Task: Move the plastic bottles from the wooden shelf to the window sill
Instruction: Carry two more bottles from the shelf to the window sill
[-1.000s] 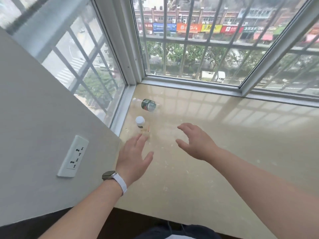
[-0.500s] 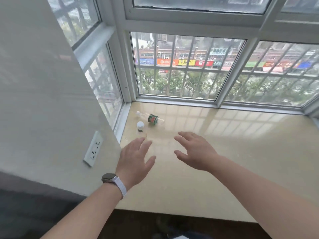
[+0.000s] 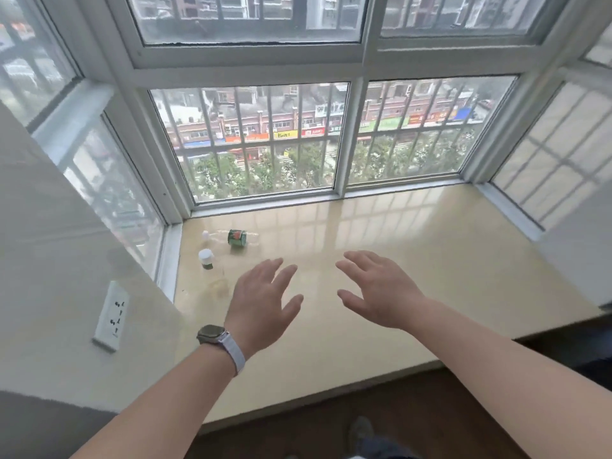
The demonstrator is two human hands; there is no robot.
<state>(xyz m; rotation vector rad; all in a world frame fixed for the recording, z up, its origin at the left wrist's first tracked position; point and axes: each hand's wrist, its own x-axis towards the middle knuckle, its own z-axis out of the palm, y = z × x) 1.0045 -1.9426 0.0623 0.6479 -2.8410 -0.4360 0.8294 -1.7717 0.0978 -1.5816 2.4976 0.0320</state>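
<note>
Head view, from left to right: a white wall socket (image 3: pixel 111 316) sits on the grey wall at the left edge, just outside the corner where the glossy beige window sill (image 3: pixel 430 260) begins. In the sill's far left corner are two clear plastic bottles. The green-labelled bottle (image 3: pixel 236 237) lies on its side, parallel to the front window (image 3: pixel 261 144), with its white cap pointing left. Just in front of it is the white-capped bottle (image 3: pixel 208 260), which has a small green band below the cap; its clear body runs toward the camera, and whether it stands upright or lies flat cannot be told. The two bottles are near each other but not touching. The left hand (image 3: pixel 261 303), with a wristwatch (image 3: pixel 212 334) on a pale strap, hovers over the sill to the right of the bottles, fingers straight and spread, holding nothing. The right hand (image 3: pixel 381 293) hovers beside it, palm turned inward, fingers apart and loosely bent, also holding nothing. A gap separates the two hands. Below the sill's front edge a grey shoe (image 3: pixel 361 432) shows on the dark floor.
</note>
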